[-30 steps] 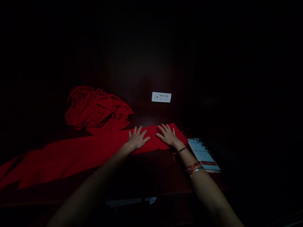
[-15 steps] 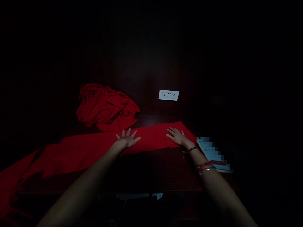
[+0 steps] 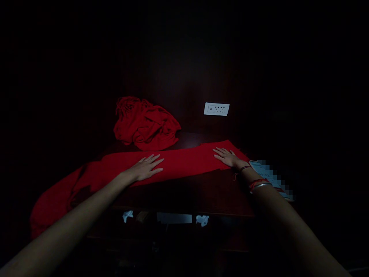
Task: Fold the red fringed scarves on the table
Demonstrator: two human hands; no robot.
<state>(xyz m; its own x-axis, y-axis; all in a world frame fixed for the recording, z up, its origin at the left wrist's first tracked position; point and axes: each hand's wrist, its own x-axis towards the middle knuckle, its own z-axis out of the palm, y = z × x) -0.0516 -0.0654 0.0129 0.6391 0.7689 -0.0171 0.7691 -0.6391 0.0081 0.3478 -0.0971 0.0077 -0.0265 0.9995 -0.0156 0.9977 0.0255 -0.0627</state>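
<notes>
A long red scarf (image 3: 184,161) lies stretched across the dark table, its left part hanging over the front edge. My left hand (image 3: 146,167) rests flat on its middle stretch, fingers spread, a ring on one finger. Near the scarf's right end, my right hand (image 3: 226,157) presses down with fingers extended; bracelets circle that wrist. Behind the scarf, to the left, a crumpled heap of red fringed cloth (image 3: 147,125) sits against the back panel.
A lit phone (image 3: 269,179), partly blurred out, lies beside my right wrist. A white power socket (image 3: 216,109) is set in the dark back panel. Under the table's front edge (image 3: 184,211) are pale papers (image 3: 174,218). The surroundings are very dark.
My left hand has slid leftward along the scarf, away from my right hand, which stays near the right end. The view has turned left, and more of the scarf's hanging left part shows.
</notes>
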